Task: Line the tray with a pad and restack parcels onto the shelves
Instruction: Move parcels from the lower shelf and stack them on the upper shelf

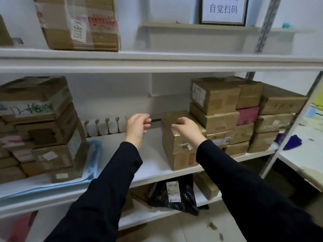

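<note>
left hand [138, 128] loosely curled, holding nothing, above middle shelf [153, 163] | right hand [187, 128] relaxed, fingers spread over cardboard parcel [180, 151] top

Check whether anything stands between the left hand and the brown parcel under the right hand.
Nothing visible does. Only bare shelf lies between the left hand and the brown parcel; the right hand rests on its top.

Left hand [138, 127], right hand [187, 128]: loosely curled.
</note>
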Demonstrator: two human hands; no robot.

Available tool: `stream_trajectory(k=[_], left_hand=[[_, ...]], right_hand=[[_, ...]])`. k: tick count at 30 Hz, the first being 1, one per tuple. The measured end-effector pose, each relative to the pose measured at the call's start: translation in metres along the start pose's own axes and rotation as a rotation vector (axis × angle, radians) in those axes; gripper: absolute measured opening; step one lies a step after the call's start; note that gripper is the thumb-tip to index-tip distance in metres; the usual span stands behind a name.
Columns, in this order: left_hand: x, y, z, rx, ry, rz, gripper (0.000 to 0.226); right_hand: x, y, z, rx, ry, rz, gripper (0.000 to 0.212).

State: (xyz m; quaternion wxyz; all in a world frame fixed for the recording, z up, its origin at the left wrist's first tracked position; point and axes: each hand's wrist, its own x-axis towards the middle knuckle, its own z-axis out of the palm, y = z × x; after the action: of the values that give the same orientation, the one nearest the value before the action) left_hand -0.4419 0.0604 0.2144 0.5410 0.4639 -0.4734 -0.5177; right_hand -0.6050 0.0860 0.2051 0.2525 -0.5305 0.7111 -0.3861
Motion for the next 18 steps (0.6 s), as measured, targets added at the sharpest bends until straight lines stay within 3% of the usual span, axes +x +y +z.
stream_trajectory(k=[5,10,14,18], left_hand=[[0.006,-0.023,0.048,0.009,-0.013,-0.137,0.015],[0.014,-0.044,0.086,0.078,0.022,-0.218,0.007],[0.019,-0.065,0.106,0.156,0.025,-0.352,0.048],[0.01,-0.084,0.117,0.109,-0.037,-0.473,0.059]], right_hand=[[0.027,0.035,-0.023,-0.09,-0.004,0.134,0.068],[0.049,0.062,-0.04,-0.048,-0.013,0.229,0.067],[0.062,0.079,-0.046,0.051,-0.075,0.269,0.072],[0.071,0.09,-0.047,0.189,-0.119,0.284,0.076]])
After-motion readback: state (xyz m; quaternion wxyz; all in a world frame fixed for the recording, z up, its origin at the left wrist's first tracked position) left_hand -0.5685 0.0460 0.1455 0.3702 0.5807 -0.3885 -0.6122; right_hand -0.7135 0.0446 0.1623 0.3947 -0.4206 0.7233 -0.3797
